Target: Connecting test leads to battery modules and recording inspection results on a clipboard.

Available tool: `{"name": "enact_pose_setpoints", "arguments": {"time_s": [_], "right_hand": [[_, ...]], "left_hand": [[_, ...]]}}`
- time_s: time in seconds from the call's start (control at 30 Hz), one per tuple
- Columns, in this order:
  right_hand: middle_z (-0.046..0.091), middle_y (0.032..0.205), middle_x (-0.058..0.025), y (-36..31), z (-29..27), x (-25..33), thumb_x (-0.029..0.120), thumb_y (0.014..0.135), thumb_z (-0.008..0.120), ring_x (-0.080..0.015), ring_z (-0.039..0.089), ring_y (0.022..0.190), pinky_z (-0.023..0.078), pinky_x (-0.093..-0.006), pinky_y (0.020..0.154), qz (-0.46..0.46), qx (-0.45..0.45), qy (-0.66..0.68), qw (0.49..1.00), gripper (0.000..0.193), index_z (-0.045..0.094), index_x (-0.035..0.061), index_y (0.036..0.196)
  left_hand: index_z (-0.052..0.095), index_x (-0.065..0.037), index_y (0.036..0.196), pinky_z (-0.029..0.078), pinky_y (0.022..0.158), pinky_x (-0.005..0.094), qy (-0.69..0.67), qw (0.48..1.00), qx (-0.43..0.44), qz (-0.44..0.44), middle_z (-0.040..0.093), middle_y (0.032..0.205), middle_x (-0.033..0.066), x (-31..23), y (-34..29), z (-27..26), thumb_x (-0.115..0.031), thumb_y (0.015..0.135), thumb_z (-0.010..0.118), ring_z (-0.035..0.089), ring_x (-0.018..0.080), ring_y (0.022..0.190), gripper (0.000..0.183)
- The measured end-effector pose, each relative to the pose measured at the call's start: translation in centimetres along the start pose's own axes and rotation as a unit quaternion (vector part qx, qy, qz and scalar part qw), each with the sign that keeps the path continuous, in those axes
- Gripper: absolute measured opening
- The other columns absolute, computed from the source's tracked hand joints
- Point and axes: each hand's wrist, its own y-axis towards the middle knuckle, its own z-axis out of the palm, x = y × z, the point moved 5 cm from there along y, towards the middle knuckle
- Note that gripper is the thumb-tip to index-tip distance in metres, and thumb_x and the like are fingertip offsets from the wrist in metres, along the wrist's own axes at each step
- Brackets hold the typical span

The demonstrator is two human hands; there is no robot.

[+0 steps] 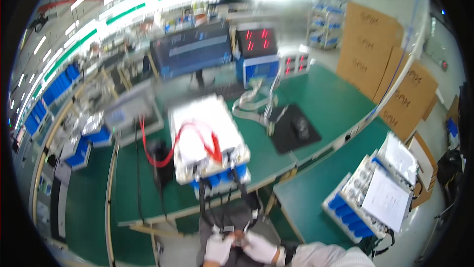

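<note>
- Both hands sit at the 6 o'clock edge of the view, below the table (316, 104): the left hand (218, 248) and right hand (260, 247), both in white gloves, meet around the ends of the black cables (224, 207).
- The fingers of both hands look curled in on a small connector between them; the blur keeps me from telling whether they pinch it or only touch it.
- The cables run up toward 12 o'clock into the blue sockets of the white metal unit (207, 138), which lies on the green table with a red wire (197, 136) looped over its top.
- Risk, as I judge it: the unit sits at the table's near edge, so a hard tug on the cables could drag it off or strain the sockets.
- A second unit (370, 193) under a paper sheet lies at 4 o'clock, well apart.
</note>
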Motion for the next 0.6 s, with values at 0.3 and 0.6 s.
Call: {"name": "enact_pose_setpoints", "arguments": {"time_s": [0.3,0.6], "right_hand": [[0.052,0.125,-0.0129,-0.6,-0.8,2.1,-0.017,0.077,0.044,-0.0224,0.052,0.114,0.045,-0.0301,0.088,0.026,0.029,-0.053,0.998,0.06,0.039,0.0036,0.133],[0.065,0.091,-0.0092,0.0,-2.1,-0.3,0.001,0.086,0.061,-0.0146,0.064,0.081,0.05,-0.0263,0.073,0.256,-0.062,0.157,0.952,0.029,0.054,-0.0019,0.114]], "left_hand": [[0.063,0.003,0.097,0.045,0.058,0.0234,-0.386,0.92,0.016,0.058,0.062,0.08,0.0047,1.7,0.3,1.6,-0.001,0.085,0.058,0.057,0.0102,0.066,0.013],[0.06,0.002,0.092,0.046,0.059,0.0228,-0.398,0.91,-0.078,0.086,0.063,0.076,0.0055,-0.1,-0.6,0.5,0.004,0.084,0.058,0.059,0.0107,0.064,0.009]]}}
